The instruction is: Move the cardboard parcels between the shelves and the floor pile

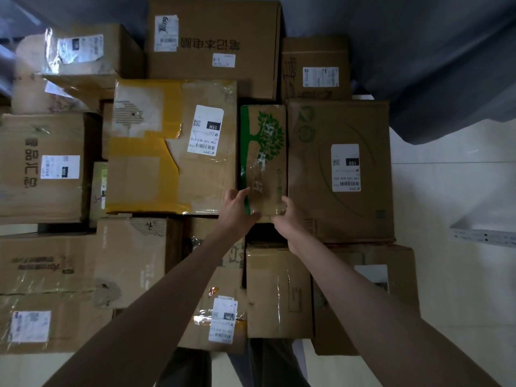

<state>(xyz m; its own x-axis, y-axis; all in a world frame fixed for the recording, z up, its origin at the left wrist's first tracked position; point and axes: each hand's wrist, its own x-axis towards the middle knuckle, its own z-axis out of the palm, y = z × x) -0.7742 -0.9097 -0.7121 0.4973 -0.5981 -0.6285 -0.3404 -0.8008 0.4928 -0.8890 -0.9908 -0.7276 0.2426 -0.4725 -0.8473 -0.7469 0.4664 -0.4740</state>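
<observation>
A narrow cardboard parcel with a green tree print (pixel 264 152) stands wedged in the floor pile between a yellow-taped box (pixel 173 146) and a large box with a white label (pixel 339 169). My left hand (pixel 237 206) grips its near left corner, thumb on top. My right hand (pixel 287 216) grips its near right corner, fingers curled over the edge. Both arms reach forward from the bottom of the view.
Many more cardboard boxes surround it: a big box with printed characters (pixel 215 43) at the back, stacked boxes on the left (pixel 42 166), and smaller boxes (pixel 279 291) near my legs. Pale floor tiles (pixel 452 191) and a white metal bar (pixel 483 236) lie right.
</observation>
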